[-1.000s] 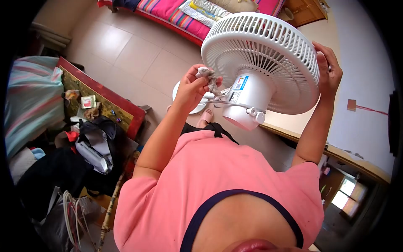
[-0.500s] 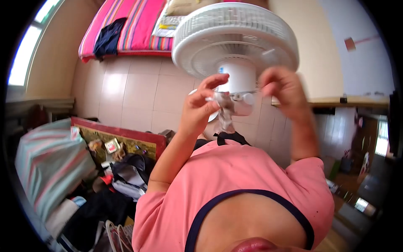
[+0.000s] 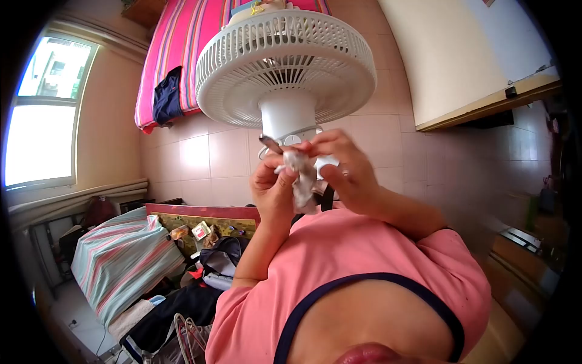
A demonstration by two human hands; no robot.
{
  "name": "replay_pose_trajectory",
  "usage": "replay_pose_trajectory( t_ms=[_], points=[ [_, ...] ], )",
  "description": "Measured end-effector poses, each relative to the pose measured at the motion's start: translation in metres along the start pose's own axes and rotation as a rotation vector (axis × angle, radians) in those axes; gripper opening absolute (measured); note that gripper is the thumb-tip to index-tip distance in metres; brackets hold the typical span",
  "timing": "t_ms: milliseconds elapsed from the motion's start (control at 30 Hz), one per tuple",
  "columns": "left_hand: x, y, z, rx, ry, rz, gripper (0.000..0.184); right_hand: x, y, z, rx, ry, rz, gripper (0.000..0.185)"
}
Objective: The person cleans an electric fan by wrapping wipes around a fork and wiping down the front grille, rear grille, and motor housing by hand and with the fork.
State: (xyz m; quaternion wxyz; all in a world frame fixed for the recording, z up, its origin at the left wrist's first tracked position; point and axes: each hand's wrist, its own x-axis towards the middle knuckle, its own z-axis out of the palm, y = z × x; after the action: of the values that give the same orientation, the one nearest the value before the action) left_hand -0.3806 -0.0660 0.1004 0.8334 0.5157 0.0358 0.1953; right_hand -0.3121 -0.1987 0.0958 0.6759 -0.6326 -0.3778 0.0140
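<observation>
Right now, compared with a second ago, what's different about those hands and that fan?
The right hand has let go of the rim of the fan and moved inward, close to the grey cloth; whether it grips anything is unclear. A slim stick now shows beside the cloth. Unchanged: the left hand holds the cloth, and the fan stands in front.

The fan (image 3: 286, 73) is white, the cloth (image 3: 304, 191) greyish white, the bedspread (image 3: 182, 42) pink with multicoloured stripes.

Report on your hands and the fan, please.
Left hand pinching stained cloth; right hand beside it, grip unclear. White fan beyond, lower parts partly hidden by hands and cloth.
</observation>
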Motion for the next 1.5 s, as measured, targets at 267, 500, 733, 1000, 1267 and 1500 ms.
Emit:
replay_pose_trajectory(
  t_ms=[267,500,733,1000,1267,1500],
  points=[
    [0.011,0.016,0.008,0.474,-0.216,0.131,0.017,-0.004,-0.004,-0.014,0.140,0.082,-0.061,0.034],
    [0.076,0.076,-0.047,0.653,-0.422,0.171,0.013,-0.003,0.033,-0.018,-0.434,0.437,-0.077,0.026],
    [0.199,0.130,-0.027,1.182,-0.386,0.488,0.062,0.026,0.082,-0.012,-0.658,0.757,-0.208,0.022],
    [0.225,0.094,0.005,1.948,-0.825,0.552,0.110,0.043,0.107,-0.005,-0.684,0.861,-0.308,0.025],
    [0.227,0.092,0.009,1.908,-0.827,0.506,0.084,0.045,0.135,0.010,-0.728,0.753,-0.379,0.026],
    [0.230,0.084,0.003,1.812,-0.831,0.557,0.074,0.038,0.144,-0.007,-0.708,0.799,-0.314,0.027]
  ],
)
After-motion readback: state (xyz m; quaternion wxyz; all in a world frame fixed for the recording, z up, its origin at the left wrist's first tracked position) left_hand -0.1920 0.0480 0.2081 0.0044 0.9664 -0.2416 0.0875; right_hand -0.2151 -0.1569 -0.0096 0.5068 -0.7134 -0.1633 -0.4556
